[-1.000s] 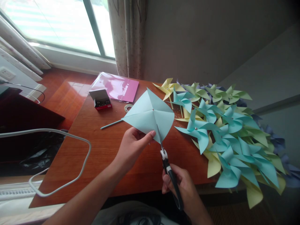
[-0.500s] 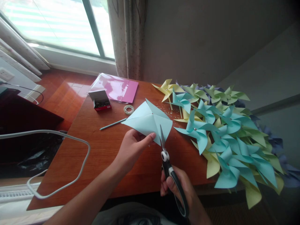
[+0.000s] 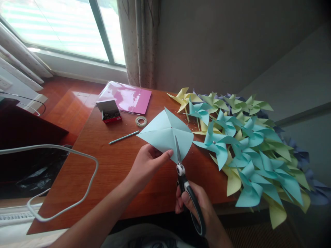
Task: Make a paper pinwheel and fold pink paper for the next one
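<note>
Blue paper square (image 3: 165,136), pinched by left hand (image 3: 146,165), meets scissors (image 3: 184,186) in right hand (image 3: 199,206).

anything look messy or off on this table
Small pale specks are scattered on the table beside the blue paper square. The pinwheel pile spills past the table's right edge. Nothing looks damaged.

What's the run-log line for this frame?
left hand: pinches light blue paper square | right hand: holds scissors, blades in paper's near corner | beside: pinwheel pile | surface: wooden table
</note>
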`<act>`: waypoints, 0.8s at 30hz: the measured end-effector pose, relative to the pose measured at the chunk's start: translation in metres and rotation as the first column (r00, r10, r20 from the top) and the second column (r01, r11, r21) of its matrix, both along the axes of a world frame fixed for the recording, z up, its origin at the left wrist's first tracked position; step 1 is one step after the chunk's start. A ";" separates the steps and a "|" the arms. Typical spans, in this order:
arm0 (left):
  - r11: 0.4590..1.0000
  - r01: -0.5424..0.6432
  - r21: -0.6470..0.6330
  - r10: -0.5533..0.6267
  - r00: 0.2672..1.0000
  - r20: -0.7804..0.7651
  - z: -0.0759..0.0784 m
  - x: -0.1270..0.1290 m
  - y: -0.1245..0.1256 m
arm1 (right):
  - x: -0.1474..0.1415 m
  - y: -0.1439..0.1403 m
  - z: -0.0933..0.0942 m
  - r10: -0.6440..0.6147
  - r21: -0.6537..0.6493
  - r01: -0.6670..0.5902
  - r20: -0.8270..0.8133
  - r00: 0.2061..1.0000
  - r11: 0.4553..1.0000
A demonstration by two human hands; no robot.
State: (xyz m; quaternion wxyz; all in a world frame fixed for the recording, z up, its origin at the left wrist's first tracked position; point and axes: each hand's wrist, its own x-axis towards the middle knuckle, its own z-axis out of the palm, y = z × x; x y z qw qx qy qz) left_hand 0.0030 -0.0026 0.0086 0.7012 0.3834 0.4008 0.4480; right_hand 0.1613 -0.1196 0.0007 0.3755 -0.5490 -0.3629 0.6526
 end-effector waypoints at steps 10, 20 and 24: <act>0.995 0.099 -0.004 -0.099 0.995 0.007 -0.005 -0.001 0.000 | 0.000 0.002 0.001 -0.001 -0.010 0.001 0.005 1.000 1.000; 0.998 0.062 -0.002 -0.062 0.997 -0.054 -0.002 0.000 -0.001 | -0.004 0.002 0.000 -0.020 -0.018 0.020 -0.009 1.000 1.000; 0.998 0.063 0.005 -0.062 0.996 -0.058 -0.004 0.000 -0.001 | -0.005 0.003 0.002 -0.032 -0.039 0.033 0.008 0.999 0.999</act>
